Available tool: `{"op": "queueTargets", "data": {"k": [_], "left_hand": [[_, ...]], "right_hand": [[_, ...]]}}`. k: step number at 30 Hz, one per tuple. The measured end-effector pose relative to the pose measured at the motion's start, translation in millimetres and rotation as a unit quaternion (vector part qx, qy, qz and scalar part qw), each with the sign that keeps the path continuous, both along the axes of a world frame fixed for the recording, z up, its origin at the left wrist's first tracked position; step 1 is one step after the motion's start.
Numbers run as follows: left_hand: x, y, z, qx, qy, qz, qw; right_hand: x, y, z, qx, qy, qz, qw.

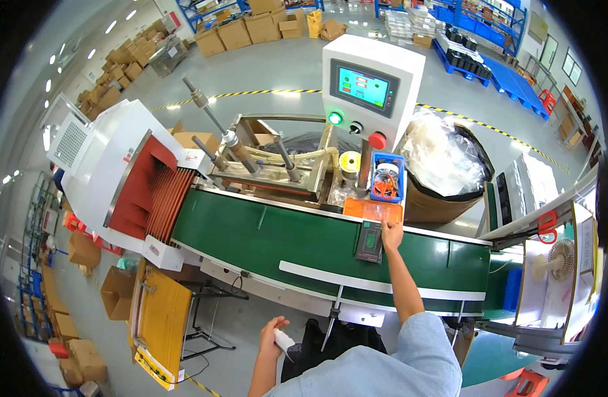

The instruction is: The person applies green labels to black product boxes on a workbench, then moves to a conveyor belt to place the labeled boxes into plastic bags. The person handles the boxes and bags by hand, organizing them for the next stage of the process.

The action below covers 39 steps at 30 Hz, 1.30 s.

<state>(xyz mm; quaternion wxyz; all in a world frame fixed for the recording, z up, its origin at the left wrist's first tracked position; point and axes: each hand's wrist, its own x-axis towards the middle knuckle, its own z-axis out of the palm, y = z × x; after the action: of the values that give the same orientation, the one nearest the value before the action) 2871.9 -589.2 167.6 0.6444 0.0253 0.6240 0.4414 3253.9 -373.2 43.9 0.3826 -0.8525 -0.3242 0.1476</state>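
Note:
Low in front of me, my left hand is closed round a small white object with a thin, pointed dark end; its kind is not clear. My right hand reaches across the green conveyor belt, fingers drawn together at the front edge of a shallow orange tray. Whatever those fingers may pinch is too small to make out. Just left of them a flat black box with green marks lies on the belt, its upper right corner close to the hand.
A blue bin of cables and a yellow-labelled spool stand behind the belt. Above them rises a white control panel. A machine with red curtain strips covers the belt's left end. A white rail runs along the near side.

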Motion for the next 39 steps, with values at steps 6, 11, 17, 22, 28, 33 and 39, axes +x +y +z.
{"op": "queueTargets", "data": {"k": [6, 11, 17, 22, 28, 33, 39], "left_hand": [[-33, -33, -14, -0.024, -0.062, 0.099, 0.993], [-42, -39, -8, 0.003, -0.115, 0.125, 0.985], [-60, -46, -14, 0.073, -0.235, 0.145, 0.958], [-61, -43, -6, 0.082, -0.266, 0.155, 0.948], [-59, -56, -14, 0.078, -0.33, 0.107, 0.935], [-72, -96, -28, 0.053, -0.36, 0.098, 0.926], [-109, -151, -61, 0.01, -0.342, 0.118, 0.932]], "right_hand": [[-56, 25, 9, -0.008, 0.015, 0.017, 1.0], [-83, 41, -3, 0.008, 0.024, 0.031, 0.999], [-124, 41, 27, 0.045, 0.083, 0.061, 0.994], [-187, -47, 30, 0.079, 0.195, 0.382, 0.9], [-249, -207, 82, -0.04, 0.355, 0.585, 0.728], [-274, -267, 125, -0.195, 0.401, 0.513, 0.733], [-303, -305, 116, -0.13, 0.33, 0.565, 0.745]]}}
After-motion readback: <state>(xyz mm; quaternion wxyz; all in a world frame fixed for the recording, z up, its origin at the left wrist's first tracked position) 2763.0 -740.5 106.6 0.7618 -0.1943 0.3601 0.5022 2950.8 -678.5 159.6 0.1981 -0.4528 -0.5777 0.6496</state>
